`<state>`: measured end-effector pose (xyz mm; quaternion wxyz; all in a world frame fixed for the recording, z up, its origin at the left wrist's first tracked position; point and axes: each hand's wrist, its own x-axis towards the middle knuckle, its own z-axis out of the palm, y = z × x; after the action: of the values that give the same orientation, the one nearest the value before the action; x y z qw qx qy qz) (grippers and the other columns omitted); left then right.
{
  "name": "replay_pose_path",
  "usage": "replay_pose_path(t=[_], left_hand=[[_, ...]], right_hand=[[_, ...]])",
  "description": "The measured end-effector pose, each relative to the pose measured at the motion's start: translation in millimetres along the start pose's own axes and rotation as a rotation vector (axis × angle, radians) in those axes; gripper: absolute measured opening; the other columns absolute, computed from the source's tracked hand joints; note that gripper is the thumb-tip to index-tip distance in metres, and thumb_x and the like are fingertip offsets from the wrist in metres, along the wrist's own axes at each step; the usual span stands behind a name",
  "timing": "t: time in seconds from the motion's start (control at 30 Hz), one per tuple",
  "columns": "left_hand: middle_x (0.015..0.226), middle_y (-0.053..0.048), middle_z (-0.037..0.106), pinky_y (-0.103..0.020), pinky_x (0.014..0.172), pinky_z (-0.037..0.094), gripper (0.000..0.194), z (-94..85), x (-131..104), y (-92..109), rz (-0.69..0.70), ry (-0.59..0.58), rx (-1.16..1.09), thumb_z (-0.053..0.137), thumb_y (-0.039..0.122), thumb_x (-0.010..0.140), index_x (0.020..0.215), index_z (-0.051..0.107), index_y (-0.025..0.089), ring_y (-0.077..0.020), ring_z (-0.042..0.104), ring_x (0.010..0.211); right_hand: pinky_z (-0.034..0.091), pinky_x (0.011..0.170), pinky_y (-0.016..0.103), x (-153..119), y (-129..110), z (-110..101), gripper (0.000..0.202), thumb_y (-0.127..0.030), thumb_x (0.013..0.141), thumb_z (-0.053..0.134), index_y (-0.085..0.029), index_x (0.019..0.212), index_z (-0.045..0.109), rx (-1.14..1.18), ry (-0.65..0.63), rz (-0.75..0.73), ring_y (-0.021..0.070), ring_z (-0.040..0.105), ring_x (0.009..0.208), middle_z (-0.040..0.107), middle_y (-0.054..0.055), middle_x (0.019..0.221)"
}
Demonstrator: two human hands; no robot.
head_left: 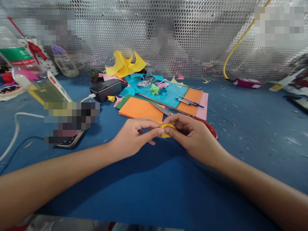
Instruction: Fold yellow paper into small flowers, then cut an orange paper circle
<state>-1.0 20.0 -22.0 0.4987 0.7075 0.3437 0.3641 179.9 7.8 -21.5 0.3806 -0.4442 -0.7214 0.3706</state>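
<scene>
Between both hands is a small rolled piece of yellow paper [166,134], held above the blue table. My left hand [134,136] pinches its left end between thumb and forefinger. The thumb and fingers of my right hand [192,133] close on its right side. Just beyond the hands lie scissors [163,109], their blades over a stack of orange paper [141,108]. Red scissor handles [211,129] show partly behind my right hand.
Cut blue paper [170,94], pens [189,102] and yellow scraps [125,64] lie farther back near a perforated metal panel [134,29]. On the left, a phone [69,141] leans near a bottle [16,54] and a black box [106,89] with a white cable. A purple box [247,83] sits right.
</scene>
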Motion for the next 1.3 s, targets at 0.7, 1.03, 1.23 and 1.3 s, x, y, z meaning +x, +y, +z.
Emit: replay_pose_path(t=[0.7, 1.03, 1.23, 1.3], left_hand=[[0.086, -0.003, 0.065, -0.019, 0.060, 0.056, 0.022, 0.9, -1.0, 0.9, -0.006, 0.004, 0.067, 0.050, 0.029, 0.083, 0.088, 0.067, 0.015, -0.0116, 0.060, 0.075], [0.076, -0.002, 0.065, -0.019, 0.057, 0.053, 0.017, 2.2, 1.0, 3.0, -0.093, 0.087, 0.075, 0.056, 0.028, 0.077, 0.077, 0.065, 0.013, -0.0113, 0.058, 0.067], [0.081, -0.003, 0.064, -0.019, 0.059, 0.054, 0.017, 3.6, 0.6, 3.0, -0.078, 0.098, 0.129, 0.052, 0.023, 0.078, 0.077, 0.067, 0.014, -0.0111, 0.059, 0.068], [0.079, -0.003, 0.063, -0.019, 0.060, 0.053, 0.017, 3.8, -0.3, 1.9, -0.054, 0.102, 0.180, 0.051, 0.020, 0.078, 0.073, 0.066, 0.014, -0.0103, 0.057, 0.066]], right_hand=[[0.047, 0.067, 0.022, 0.6, 0.2, 1.7, 0.009, -0.021, 0.080, 0.058, -0.020, 0.088, 0.055, 0.085, -0.017, 0.004, 0.0120, 0.061, 0.076, 0.066, 0.000, 0.085], [0.045, 0.058, 0.023, -3.6, -2.4, 8.8, 0.010, -0.029, 0.084, 0.052, -0.022, 0.090, 0.055, -0.102, 0.046, -0.034, 0.0140, 0.063, 0.070, 0.068, 0.000, 0.079], [0.044, 0.053, 0.023, -3.0, -1.5, 8.0, 0.013, -0.031, 0.084, 0.052, -0.020, 0.090, 0.056, -0.127, 0.061, -0.018, 0.0140, 0.061, 0.066, 0.067, 0.001, 0.076], [0.044, 0.054, 0.023, -3.5, -0.5, 9.2, 0.014, -0.031, 0.083, 0.053, -0.020, 0.091, 0.056, -0.123, 0.071, -0.007, 0.0140, 0.062, 0.066, 0.066, 0.001, 0.075]])
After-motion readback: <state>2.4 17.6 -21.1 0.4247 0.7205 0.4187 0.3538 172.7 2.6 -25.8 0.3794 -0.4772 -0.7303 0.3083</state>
